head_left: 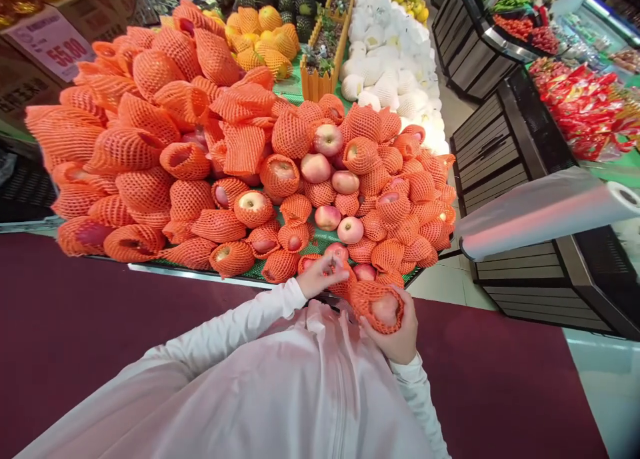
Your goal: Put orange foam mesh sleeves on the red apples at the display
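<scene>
In my right hand (404, 332) is an apple in an orange foam net (385, 308), held close in front of my body. The net's wide mouth faces up, with pale pink apple skin showing inside. My left hand (323, 277) hovers at the display's front edge, fingers bent and a gap between thumb and fingertips, with nothing visible in it. Just beyond it lies a bare pink apple (337, 250). Farther up the heap, another bare apple (350, 230) sits among many netted ones. On the left are piled many orange foam nets (245, 146).
Behind the apples stand white-netted fruit (375, 52), yellow-netted fruit (265, 36) and a small wooden fence planter (320, 79). A plastic bag roll (545, 212) sticks out at right beside a dark slatted stand (500, 152). A price sign (53, 42) hangs at upper left.
</scene>
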Demonstrator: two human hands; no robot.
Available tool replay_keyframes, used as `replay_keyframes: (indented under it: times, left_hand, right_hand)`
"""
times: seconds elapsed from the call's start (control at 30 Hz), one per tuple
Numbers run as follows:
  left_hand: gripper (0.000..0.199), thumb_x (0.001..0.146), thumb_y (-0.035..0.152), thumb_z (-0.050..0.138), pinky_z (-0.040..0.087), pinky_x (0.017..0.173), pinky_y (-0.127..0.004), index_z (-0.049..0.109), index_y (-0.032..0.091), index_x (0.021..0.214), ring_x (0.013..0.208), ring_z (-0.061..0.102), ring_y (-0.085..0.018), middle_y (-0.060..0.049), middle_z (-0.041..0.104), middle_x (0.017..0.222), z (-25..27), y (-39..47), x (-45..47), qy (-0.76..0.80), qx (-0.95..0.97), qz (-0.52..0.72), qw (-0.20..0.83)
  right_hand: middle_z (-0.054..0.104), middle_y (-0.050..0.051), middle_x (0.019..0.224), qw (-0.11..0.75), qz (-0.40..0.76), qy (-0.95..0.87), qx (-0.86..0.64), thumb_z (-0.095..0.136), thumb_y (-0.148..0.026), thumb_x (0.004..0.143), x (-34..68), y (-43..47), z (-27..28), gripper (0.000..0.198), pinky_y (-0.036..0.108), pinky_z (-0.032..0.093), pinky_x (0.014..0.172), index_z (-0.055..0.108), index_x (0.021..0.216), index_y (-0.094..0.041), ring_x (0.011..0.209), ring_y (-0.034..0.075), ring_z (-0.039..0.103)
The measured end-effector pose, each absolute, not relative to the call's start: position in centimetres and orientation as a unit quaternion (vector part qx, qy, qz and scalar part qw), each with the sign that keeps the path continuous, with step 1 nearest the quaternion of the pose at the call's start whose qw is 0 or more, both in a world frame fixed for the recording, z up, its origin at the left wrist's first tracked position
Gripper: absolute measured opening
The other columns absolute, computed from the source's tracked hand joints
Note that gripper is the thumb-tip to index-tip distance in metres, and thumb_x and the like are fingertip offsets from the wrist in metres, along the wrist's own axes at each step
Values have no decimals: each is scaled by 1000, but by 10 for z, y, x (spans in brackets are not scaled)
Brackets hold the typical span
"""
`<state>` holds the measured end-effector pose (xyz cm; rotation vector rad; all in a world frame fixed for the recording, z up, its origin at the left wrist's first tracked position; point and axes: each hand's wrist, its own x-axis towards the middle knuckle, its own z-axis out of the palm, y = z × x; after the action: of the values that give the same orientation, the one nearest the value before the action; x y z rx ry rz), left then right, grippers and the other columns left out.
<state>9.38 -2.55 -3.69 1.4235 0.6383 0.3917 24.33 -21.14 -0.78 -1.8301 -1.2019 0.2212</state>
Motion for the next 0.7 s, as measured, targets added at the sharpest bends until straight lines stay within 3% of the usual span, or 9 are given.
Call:
replay_keyframes:
  times: [0.1,0.17,0.23,0.4,0.5,0.6,0.7]
  left_hand:
    - [20,87,32,57,44,82,-36,54,17,101,89,55,-22,-8,60,98,-42,16,106,362,809,219,408]
    - [34,83,22,59,39,94,-44,54,14,115,112,48,-31,-15,55,122,-41,45,112,371,876,186,246]
    - [49,79,20,62,36,96,-47,50,13,127,120,42,-36,-17,52,131,-37,66,117,378,902,139,157]
    - [59,76,24,65,36,91,-46,48,11,131,115,46,-37,-18,56,127,-36,82,124,384,915,77,98]
    - [51,76,27,64,37,88,-45,53,9,122,109,52,-36,-19,60,115,-40,81,121,381,917,73,94]
    - [50,73,34,67,37,91,-46,57,8,115,107,55,-36,-19,61,109,-40,84,111,383,912,84,119]
    - [55,67,41,72,40,93,-45,60,11,112,104,58,-34,-15,64,107,-31,89,88,352,905,114,211]
  right_hand:
    - [57,12,117,471,79,-405,-780,83,-32,59,253,-244,-12,76,48,50,94,47,125,-20,107,29,58]
    - [57,12,117,482,72,-351,-800,83,-34,60,256,-261,-15,74,48,49,94,48,124,-20,106,28,57]
    - [57,11,116,492,62,-297,-816,83,-36,60,256,-273,-19,72,50,46,96,50,122,-20,106,29,57]
    - [57,12,119,550,105,-169,-811,83,-40,60,252,-272,-31,69,53,43,99,52,119,-19,109,30,56]
    - [59,12,122,639,209,-105,-732,67,-47,75,250,-254,-35,58,52,49,94,52,124,-21,107,29,61]
    - [59,12,129,707,266,-73,-652,48,-48,86,249,-232,-34,52,54,49,95,51,132,-23,113,29,61]
    - [55,10,137,721,261,-109,-633,44,-46,88,248,-209,-33,53,55,46,100,47,137,-26,121,29,57]
